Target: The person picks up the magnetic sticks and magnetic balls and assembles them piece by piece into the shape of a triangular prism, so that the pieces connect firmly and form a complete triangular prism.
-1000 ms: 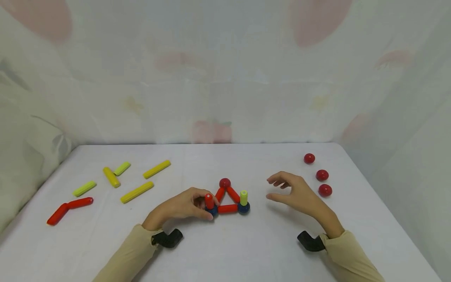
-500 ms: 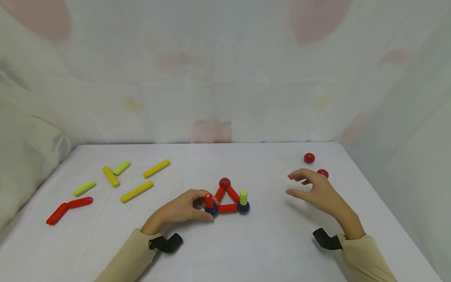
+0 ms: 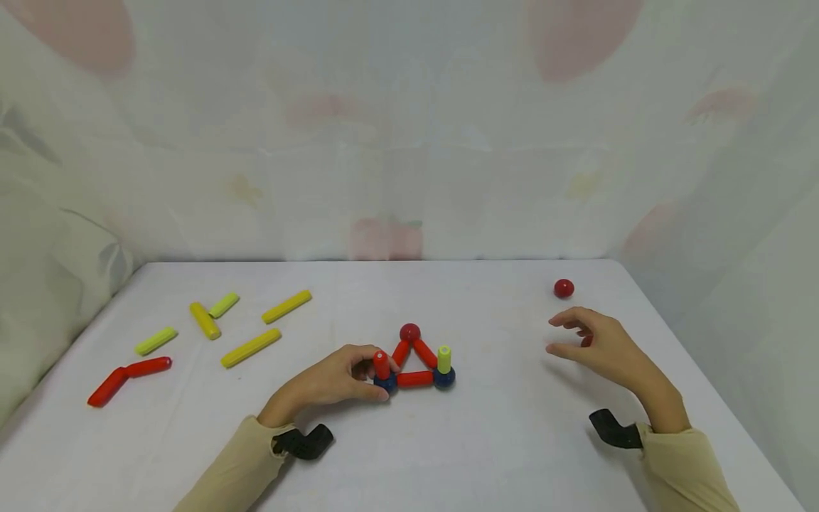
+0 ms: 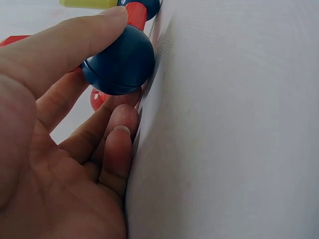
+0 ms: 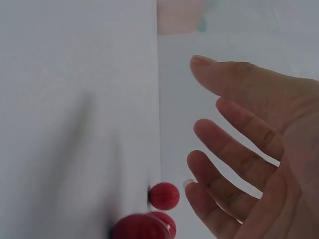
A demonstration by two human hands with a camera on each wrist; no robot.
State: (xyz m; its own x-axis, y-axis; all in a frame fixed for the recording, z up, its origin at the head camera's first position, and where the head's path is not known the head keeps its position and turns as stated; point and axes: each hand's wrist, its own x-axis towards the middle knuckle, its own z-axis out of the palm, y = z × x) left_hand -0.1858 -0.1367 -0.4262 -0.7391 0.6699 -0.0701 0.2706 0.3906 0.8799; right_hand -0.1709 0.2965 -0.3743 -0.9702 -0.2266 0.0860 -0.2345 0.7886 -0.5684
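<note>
A triangle of red rods lies at mid-table, with a red ball at its far corner and blue balls at the two near corners. My left hand grips the left blue ball, thumb on one side and fingers around the other. From that ball a short red rod stands upright; a lime-green rod rises from the right blue ball. My right hand hovers with fingers spread and nothing between them. Loose red balls lie near it, partly hidden by the hand in the head view.
On the left lie yellow rods, lime-green rods and two red rods touching end to end. One red ball sits at the far right. A patterned cloth hangs behind the table.
My right hand has moved rightward, away from the triangle and over to the loose red balls, covering some of them. The left hand stays on the blue ball.
</note>
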